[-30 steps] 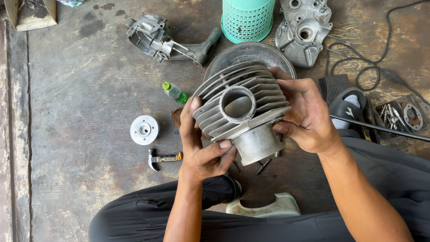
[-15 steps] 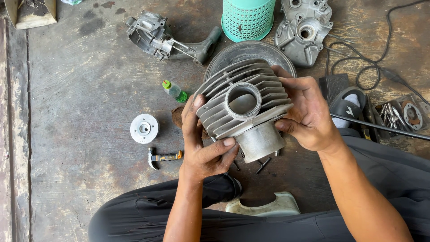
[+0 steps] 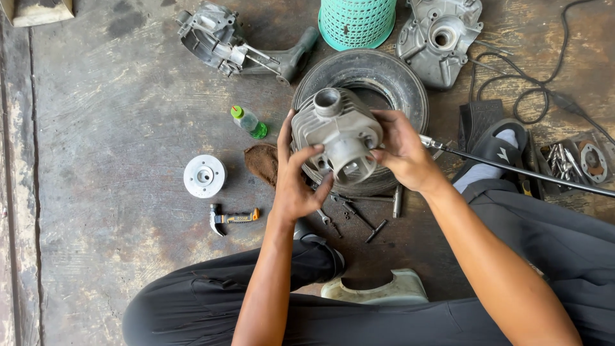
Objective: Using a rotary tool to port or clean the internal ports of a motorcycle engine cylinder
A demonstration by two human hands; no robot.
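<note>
Turned since a second ago: finned cylinder (image 3: pixel 337 138), bore then facing up, now tipped sideways.
Gripped by left hand (image 3: pixel 296 182) and right hand (image 3: pixel 398 150), fingers (image 3: pixel 306 156) wrapped around both sides, held above small tyre (image 3: pixel 384 74) on floor (image 3: pixel 115 115); green bottle (image 3: pixel 248 122), hammer (image 3: pixel 232 218) nearby.

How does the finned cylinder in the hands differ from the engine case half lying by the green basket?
The finned cylinder is held off the ground between the left hand and right hand, above the tyre; the engine case half lies flat on the floor, untouched. The cylinder is round and ribbed with fins; the case half is flatter with an irregular outline. Both are bare grey cast metal with round bores.
</note>
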